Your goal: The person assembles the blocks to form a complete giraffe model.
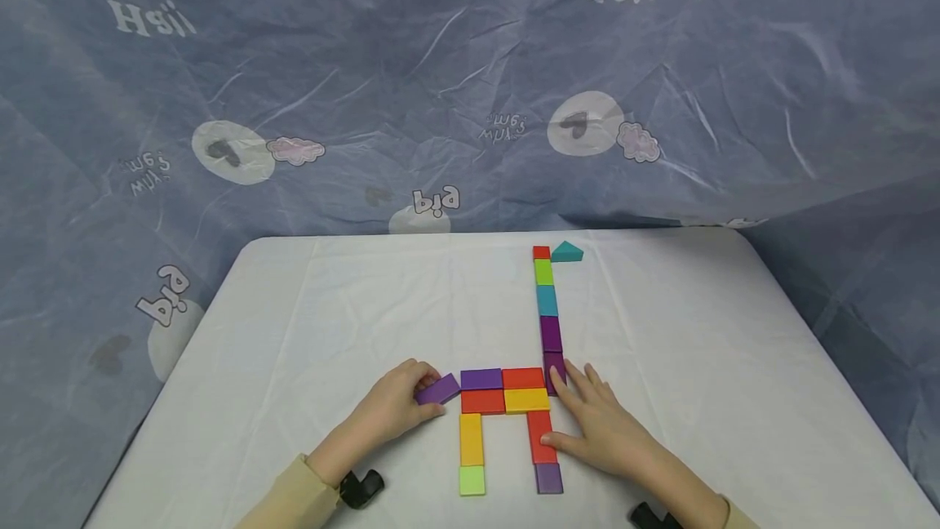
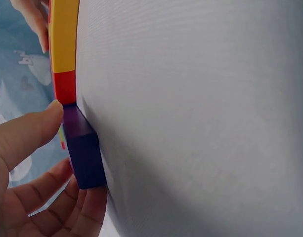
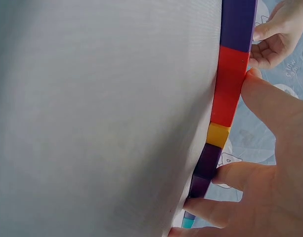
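My left hand (image 1: pixel 395 400) pinches a purple rectangular block (image 1: pixel 438 390) between thumb and fingers. The block lies slanted, its right corner at the left end of the flat block figure. In the left wrist view the same purple block (image 2: pixel 84 153) meets a red one (image 2: pixel 65 88). With fingers spread, my right hand (image 1: pixel 605 423) rests along the figure's right side. Its thumb is on the red leg block (image 1: pixel 542 437), and fingertips touch the lower dark purple block (image 1: pixel 554 372). A purple block (image 1: pixel 481 380), red blocks and a yellow block (image 1: pixel 526 400) form the body.
A column of blocks runs up from the body's right end through a teal block (image 1: pixel 547 300) and a green one (image 1: pixel 543 272). At its top, a teal triangle (image 1: pixel 567 252) sits beside a small red block (image 1: pixel 541 252). White cloth covers the table (image 1: pixel 352 300).
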Action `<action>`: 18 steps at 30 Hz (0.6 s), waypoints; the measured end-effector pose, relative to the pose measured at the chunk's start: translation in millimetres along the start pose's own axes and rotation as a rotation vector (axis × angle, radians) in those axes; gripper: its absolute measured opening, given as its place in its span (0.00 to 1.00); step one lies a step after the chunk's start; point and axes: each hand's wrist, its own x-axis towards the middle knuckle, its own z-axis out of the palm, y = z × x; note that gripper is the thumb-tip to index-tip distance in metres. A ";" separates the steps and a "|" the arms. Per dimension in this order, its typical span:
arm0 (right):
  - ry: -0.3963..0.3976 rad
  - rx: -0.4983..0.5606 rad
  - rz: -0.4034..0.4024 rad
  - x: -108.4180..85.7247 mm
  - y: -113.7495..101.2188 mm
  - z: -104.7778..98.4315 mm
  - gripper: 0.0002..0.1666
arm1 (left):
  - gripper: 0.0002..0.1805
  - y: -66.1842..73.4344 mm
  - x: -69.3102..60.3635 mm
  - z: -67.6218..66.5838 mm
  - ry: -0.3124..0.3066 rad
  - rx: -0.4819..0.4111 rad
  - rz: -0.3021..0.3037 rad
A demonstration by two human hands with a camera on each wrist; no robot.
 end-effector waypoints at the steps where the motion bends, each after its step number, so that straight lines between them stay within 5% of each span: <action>1: -0.003 0.005 0.000 -0.2 0.1 0.1 0.56 | 0.20 -0.4 -0.3 0.1 -0.004 -0.002 0.003; 18: 0.004 0.019 0.009 0.5 2.6 -0.4 0.57 | 0.21 -6.2 2.2 -2.9 -0.078 -0.037 0.024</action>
